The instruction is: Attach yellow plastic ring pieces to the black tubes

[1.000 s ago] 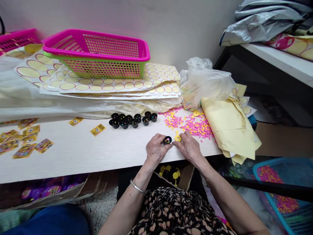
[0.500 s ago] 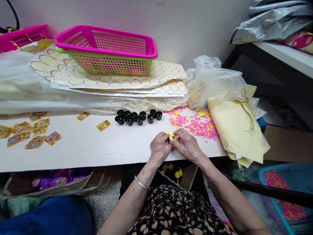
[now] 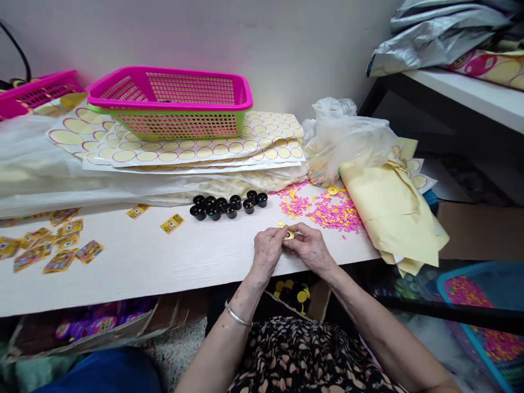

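My left hand (image 3: 267, 250) and my right hand (image 3: 310, 246) meet over the table's front edge, fingers closed round a small yellow ring-shaped cap (image 3: 290, 235) with a dark hole. Fingers cover much of it, and whatever lies under it is hidden. Just beyond my left fingertips lies a small yellow piece (image 3: 280, 223). Farther back stand several small black cups (image 3: 213, 212) in a cluster, with coloured bits inside. Pink and yellow beads (image 3: 333, 212) are spread to the right of my hands, with another yellow ring cap (image 3: 333, 190) at their far side.
A pink and green basket (image 3: 172, 120) stands on sheets of round stickers (image 3: 204, 158) at the back. Small printed packets (image 3: 59, 245) lie left. At right are a plastic bag (image 3: 347, 136) and folded yellow paper (image 3: 385, 213). Below the table, a box holds yellow caps (image 3: 302, 296).
My view has shifted, so the table and basket sit lower in the picture. My left fingers now cover more of the yellow cap, which both hands still hold.
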Tool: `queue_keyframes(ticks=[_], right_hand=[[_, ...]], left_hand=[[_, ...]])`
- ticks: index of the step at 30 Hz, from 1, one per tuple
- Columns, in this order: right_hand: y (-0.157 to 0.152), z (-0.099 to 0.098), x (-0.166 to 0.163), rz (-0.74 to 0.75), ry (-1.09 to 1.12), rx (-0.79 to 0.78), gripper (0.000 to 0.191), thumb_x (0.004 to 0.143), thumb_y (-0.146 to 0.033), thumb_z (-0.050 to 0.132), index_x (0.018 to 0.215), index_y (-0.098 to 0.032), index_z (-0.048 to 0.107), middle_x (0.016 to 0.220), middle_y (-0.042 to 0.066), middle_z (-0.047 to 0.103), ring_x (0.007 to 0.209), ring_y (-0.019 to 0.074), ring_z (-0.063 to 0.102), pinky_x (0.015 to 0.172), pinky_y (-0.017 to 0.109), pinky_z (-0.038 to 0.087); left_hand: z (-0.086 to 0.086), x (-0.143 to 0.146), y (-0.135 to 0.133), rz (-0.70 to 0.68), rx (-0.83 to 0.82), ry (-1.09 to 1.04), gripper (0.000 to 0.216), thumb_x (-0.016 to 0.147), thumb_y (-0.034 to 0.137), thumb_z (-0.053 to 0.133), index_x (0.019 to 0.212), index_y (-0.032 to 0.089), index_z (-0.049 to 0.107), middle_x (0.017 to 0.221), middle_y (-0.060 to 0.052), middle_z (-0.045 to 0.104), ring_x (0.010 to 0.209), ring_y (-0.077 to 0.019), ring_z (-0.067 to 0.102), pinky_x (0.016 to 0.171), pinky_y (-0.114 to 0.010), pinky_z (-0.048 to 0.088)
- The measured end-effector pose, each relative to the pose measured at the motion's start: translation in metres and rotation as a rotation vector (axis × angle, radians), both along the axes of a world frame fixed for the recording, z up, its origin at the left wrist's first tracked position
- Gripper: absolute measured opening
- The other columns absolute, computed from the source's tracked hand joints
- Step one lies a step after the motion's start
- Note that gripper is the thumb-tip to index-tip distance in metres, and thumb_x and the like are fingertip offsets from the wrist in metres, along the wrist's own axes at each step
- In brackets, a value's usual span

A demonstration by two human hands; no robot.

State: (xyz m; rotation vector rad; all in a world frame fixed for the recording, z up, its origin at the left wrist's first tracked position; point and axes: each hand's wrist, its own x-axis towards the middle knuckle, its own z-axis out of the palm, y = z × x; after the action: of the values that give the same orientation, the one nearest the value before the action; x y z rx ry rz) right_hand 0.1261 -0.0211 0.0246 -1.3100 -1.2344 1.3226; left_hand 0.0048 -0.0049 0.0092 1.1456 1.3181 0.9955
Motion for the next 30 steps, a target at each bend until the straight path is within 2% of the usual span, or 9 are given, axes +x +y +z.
queue_keyframes(ticks=[3, 6, 12, 19, 23, 26, 28, 30], right_hand=[[-0.003, -0.003, -0.002, -0.027, 0.277, -0.139, 0.035, 0.061, -0.035, 0.074, 0.086, -0.017, 0.058, 0.058, -0.004, 0.059, 0.048, 0.0096, 0.055, 0.047, 0.022, 0.045], [-0.001, -0.007, -0.003, -0.078, 0.393, -0.201, 0.035, 0.068, -0.046, 0.068, 0.085, -0.017, 0.058, 0.060, -0.001, 0.062, 0.049, 0.0105, 0.059, 0.046, 0.022, 0.050], [0.005, -0.015, -0.011, -0.169, 0.391, -0.260, 0.031, 0.072, -0.046, 0.063, 0.077, -0.016, 0.056, 0.048, -0.004, 0.055, 0.037, 0.0077, 0.053, 0.033, 0.015, 0.041], [0.015, 0.002, -0.007, -0.170, 0.344, -0.357, 0.027, 0.066, -0.040, 0.066, 0.069, -0.017, 0.052, 0.049, -0.003, 0.058, 0.036, 0.0103, 0.055, 0.033, 0.018, 0.044], [0.012, -0.007, -0.013, -0.176, 0.299, -0.319, 0.028, 0.070, -0.044, 0.062, 0.072, -0.018, 0.049, 0.046, -0.005, 0.053, 0.034, 0.0098, 0.052, 0.033, 0.019, 0.042], [0.006, -0.013, -0.016, -0.174, 0.345, -0.264, 0.030, 0.072, -0.046, 0.060, 0.077, -0.019, 0.047, 0.055, -0.005, 0.054, 0.041, 0.0097, 0.054, 0.038, 0.020, 0.044], [0.000, -0.012, -0.015, -0.202, 0.407, -0.212, 0.030, 0.069, -0.043, 0.063, 0.078, -0.019, 0.047, 0.065, -0.003, 0.056, 0.052, 0.0100, 0.056, 0.045, 0.021, 0.047], [-0.009, -0.006, -0.013, -0.218, 0.470, -0.190, 0.031, 0.068, -0.042, 0.065, 0.080, -0.020, 0.048, 0.074, -0.001, 0.057, 0.061, 0.0110, 0.056, 0.050, 0.022, 0.048]], left_hand=[[-0.001, 0.006, -0.002, 0.044, 0.040, 0.056, 0.035, 0.075, 0.046, 0.054, 0.064, 0.015, 0.067, 0.060, -0.002, 0.061, 0.056, -0.0120, 0.053, 0.050, -0.022, 0.038], [-0.003, 0.007, -0.002, 0.055, 0.060, 0.078, 0.036, 0.076, 0.047, 0.055, 0.064, 0.015, 0.067, 0.066, -0.003, 0.063, 0.061, -0.0121, 0.054, 0.052, -0.022, 0.039], [-0.003, 0.010, -0.002, 0.097, -0.057, -0.029, 0.035, 0.073, 0.047, 0.058, 0.068, 0.013, 0.065, 0.066, -0.001, 0.059, 0.050, -0.0081, 0.048, 0.045, -0.021, 0.036], [0.000, 0.012, 0.006, 0.120, -0.021, 0.028, 0.032, 0.074, 0.042, 0.060, 0.057, 0.014, 0.059, 0.058, 0.002, 0.053, 0.051, -0.0082, 0.047, 0.049, -0.021, 0.038], [-0.003, 0.008, 0.005, 0.088, -0.027, 0.084, 0.035, 0.076, 0.045, 0.057, 0.061, 0.014, 0.062, 0.058, 0.000, 0.055, 0.055, -0.0106, 0.050, 0.052, -0.022, 0.039], [-0.002, 0.003, -0.001, -0.018, 0.074, 0.074, 0.032, 0.078, 0.044, 0.055, 0.073, 0.014, 0.067, 0.072, -0.002, 0.060, 0.069, -0.0127, 0.054, 0.062, -0.023, 0.043], [0.000, 0.001, -0.006, -0.119, 0.172, 0.039, 0.026, 0.073, 0.039, 0.064, 0.083, 0.016, 0.068, 0.081, -0.003, 0.059, 0.078, -0.0136, 0.055, 0.069, -0.023, 0.044], [0.001, -0.001, -0.012, -0.152, 0.239, -0.001, 0.034, 0.062, 0.035, 0.074, 0.091, 0.017, 0.067, 0.085, -0.002, 0.058, 0.081, -0.0144, 0.054, 0.072, -0.024, 0.044]])
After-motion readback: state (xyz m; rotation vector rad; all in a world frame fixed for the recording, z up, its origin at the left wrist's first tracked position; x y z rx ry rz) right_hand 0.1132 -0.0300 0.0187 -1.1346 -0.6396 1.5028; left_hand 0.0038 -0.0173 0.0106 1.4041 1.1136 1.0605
